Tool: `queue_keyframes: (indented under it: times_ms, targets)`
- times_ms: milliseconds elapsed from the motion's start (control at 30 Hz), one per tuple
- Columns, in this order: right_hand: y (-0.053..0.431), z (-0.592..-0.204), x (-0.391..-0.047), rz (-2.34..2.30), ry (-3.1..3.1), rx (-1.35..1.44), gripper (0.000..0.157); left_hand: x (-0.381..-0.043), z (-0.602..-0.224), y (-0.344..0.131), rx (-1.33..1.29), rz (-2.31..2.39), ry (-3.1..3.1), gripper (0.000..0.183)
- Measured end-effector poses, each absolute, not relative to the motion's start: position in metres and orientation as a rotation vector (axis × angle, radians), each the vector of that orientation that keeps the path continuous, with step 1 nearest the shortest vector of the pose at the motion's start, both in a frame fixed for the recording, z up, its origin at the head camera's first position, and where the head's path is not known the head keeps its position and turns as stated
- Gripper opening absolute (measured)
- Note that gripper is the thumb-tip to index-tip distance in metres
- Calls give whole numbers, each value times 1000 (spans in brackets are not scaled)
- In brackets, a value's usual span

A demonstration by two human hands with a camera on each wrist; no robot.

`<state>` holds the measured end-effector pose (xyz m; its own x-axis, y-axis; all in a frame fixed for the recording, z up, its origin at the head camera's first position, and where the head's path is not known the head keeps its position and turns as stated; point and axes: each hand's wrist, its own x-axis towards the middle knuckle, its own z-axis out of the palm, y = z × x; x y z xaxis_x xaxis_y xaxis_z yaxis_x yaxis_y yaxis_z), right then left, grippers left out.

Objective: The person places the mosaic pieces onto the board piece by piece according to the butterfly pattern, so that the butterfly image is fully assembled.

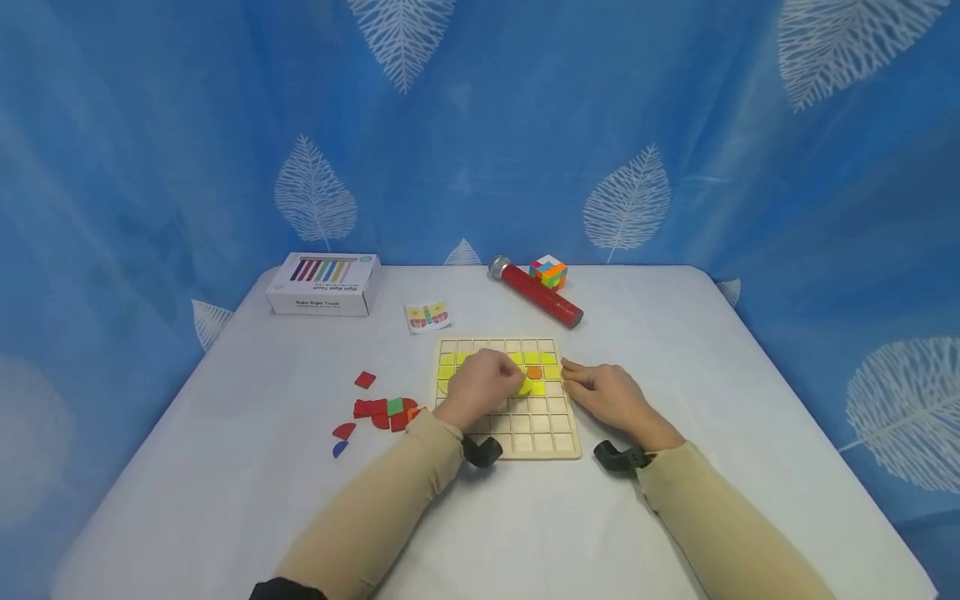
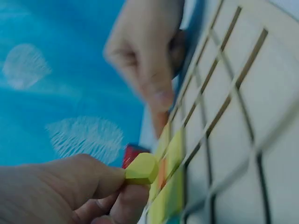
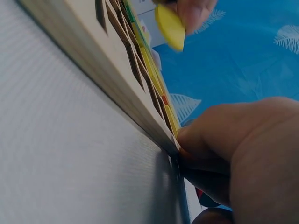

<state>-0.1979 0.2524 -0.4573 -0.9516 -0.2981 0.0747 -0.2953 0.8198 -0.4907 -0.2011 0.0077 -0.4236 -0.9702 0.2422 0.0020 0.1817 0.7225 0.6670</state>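
My left hand (image 1: 482, 385) is above the wooden grid board (image 1: 542, 443), pinching a yellow piece (image 2: 142, 169) between thumb and fingers. One edge of that piece looks rounded in the right wrist view. At the board's right edge, my right hand (image 1: 606, 393) grips the rim, its thumb (image 3: 187, 135) against the wood. Yellow tiles (image 1: 550, 372) and an orange tile (image 1: 533, 372) lie in the upper rows. Cells of the lower rows show bare wood. My left hand hides part of the grid in the head view.
Left of the board lie loose red pieces (image 1: 367, 408), a green square (image 1: 395, 406) and a blue piece (image 1: 340, 449). A pattern card (image 1: 428, 317), a white box (image 1: 324, 285), a red flashlight (image 1: 536, 293) and a puzzle cube (image 1: 548, 272) stand behind.
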Motion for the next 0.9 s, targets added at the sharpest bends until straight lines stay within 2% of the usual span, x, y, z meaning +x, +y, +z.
queue_keyframes:
  times_ms: [233,433,667,900]
  targets:
    - [253,-458,-198,-827,2997,-496,38,-208,-431,44,342,963,2833,26]
    - [254,-457,-198,-841,2983,-495,37,-207,-433,57,333,899,2867,26]
    - [255,-456,-197,-840,2979,-473,38,-208,-432,61,400,781,2949,14]
    - [254,-457,-198,-832,2979,-483,37,-204,-431,50,603,715,2962,18]
